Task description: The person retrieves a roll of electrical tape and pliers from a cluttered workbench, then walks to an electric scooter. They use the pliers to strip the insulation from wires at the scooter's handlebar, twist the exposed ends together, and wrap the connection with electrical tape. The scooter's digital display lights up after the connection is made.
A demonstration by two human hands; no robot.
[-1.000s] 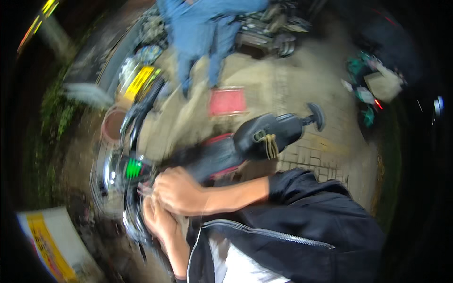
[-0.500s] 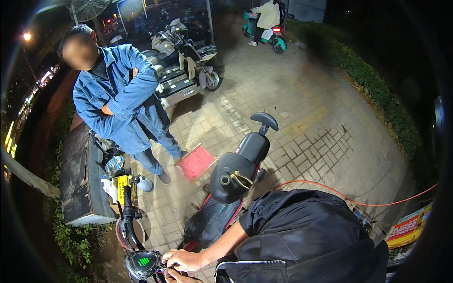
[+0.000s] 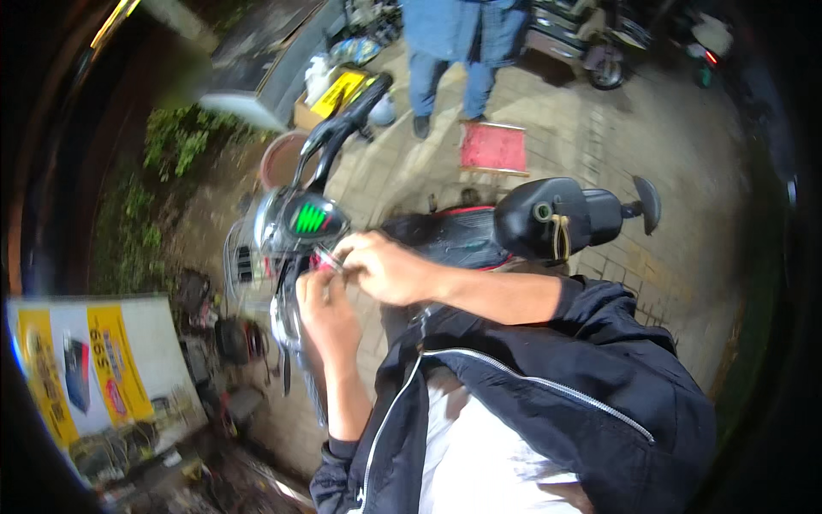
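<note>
An electric scooter stands in front of me, its round display (image 3: 310, 219) lit with green bars. Just beside the display, on the near side of the handlebar, both my hands meet. My right hand (image 3: 381, 267) reaches in from the right with its fingers pinched together. Below it, my left hand (image 3: 327, 310) has its fingers raised and closed at the same spot. A small pinkish and silvery bit shows between the fingertips, too blurred to name. The black handlebar grip (image 3: 368, 101) points away from me. To the right lie the black footboard (image 3: 458, 242) and the seat (image 3: 541, 224).
A person in denim (image 3: 449, 73) stands beyond the scooter, near a red mat (image 3: 494, 148). A bucket (image 3: 281, 161) and a box with a yellow label (image 3: 341, 92) are past the handlebar. At left stands a white and yellow sign panel (image 3: 96, 364) beside clutter. Parked scooters (image 3: 604, 64) are behind.
My view has swung down and to the left, so the display and both hands now sit nearer the middle. The hands stay together beside the display, and my left hand shows more fully.
</note>
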